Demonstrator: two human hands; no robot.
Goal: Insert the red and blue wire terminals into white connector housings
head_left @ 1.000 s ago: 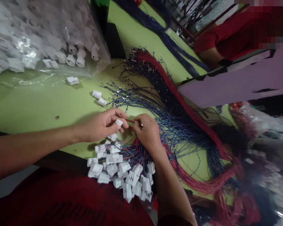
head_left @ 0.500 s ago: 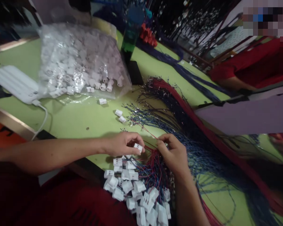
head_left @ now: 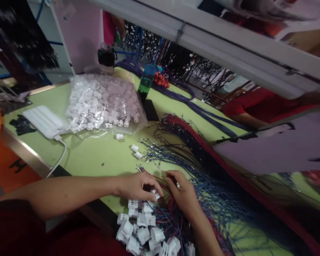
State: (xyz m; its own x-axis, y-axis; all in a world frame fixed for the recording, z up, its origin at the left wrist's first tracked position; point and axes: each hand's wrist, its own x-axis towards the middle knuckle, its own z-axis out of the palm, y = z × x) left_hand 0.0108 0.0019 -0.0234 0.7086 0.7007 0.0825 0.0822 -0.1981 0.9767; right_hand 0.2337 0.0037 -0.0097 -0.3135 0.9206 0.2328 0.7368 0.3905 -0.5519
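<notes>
**Two hands at a white connector and thin wires**

At the far left of the green table (head_left: 96, 156) lies a white power bank (head_left: 44, 121) with its cable. Next to it is a clear bag of white connectors (head_left: 104, 103), and a few loose connectors (head_left: 134, 148) lie on the table in front of the bag. Behind the bag stands a green bottle (head_left: 146, 80).

The left hand (head_left: 137, 186) rests at the near edge of the table. Its fingers are closed on a small white connector (head_left: 156, 194), which sits at the fingertips, between thumb and forefinger. Below this hand is a pile of finished connectors (head_left: 144, 227) with wires attached.

The right hand (head_left: 182, 193) is just beside the connector, its fingers bent and pinched together on the thin wires; which wire it holds cannot be told. Further right, the bundle of blue and red wires (head_left: 210, 174) spreads over the table. Behind it a person in a red shirt (head_left: 258, 106) sits.
</notes>
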